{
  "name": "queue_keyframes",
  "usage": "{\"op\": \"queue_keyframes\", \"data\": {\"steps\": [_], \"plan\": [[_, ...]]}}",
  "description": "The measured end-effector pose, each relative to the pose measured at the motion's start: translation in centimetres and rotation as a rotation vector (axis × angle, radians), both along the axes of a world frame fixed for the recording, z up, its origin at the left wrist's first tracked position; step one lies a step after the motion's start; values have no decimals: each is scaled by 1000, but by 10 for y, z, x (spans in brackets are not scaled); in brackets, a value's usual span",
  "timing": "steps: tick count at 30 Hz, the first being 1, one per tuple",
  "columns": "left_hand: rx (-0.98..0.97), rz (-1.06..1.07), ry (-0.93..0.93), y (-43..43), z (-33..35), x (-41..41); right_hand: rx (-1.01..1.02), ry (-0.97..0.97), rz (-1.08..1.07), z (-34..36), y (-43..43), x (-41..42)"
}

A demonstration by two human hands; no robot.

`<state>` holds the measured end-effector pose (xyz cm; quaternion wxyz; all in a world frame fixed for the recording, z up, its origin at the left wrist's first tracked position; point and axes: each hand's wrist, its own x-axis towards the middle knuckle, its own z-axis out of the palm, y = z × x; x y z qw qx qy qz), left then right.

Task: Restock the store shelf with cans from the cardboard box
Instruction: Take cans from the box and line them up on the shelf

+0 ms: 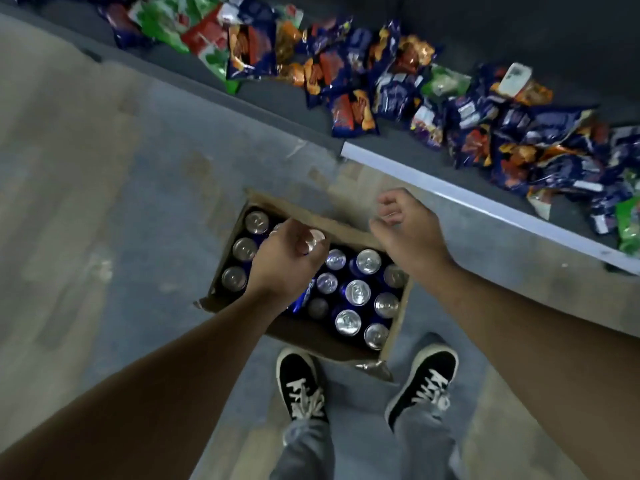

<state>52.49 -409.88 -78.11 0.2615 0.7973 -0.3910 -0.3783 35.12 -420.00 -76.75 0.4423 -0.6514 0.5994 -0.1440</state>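
A shop aisle: low shelf [485, 202] heaped with snack bags [398, 84], concrete floor [138, 202].

Print on cans [357, 292] and packets [353, 114] is illegible.

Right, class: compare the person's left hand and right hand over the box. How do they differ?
The left hand curls round a can; the right hand holds nothing. The left hand is over the cans inside the cardboard box; the right hand is above its far edge, fingers loosely bent. Both reach down with bare forearms.

cans [357, 292] in box [394, 327], shelf [485, 202] behind
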Motion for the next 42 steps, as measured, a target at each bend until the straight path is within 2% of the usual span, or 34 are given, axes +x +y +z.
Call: {"op": "queue_keyframes", "data": {"steps": [4,12,18,24,32,37,42], "plan": [[123,-49,20,26,-50,-8,63,47,8,-48,29,-2],[228,-218,27,34,-131,-79,70,45,-36,-110,45,-24],[389,-304,-5,29,-172,-105,48,-49,-22,-117,43,-19],[356,-261,-56,20,-180,-109,82,-85,-28,-112,40,-29],[262,-231,7,9,-107,-66,110,-107,-135,-65,24,-37],[114,-186,58,-31,-24,-33,54,-154,-184,15,-14,-24],[-30,-161,114,-96,89,-7,-38,-220,-211,113,-59,-5]]}}
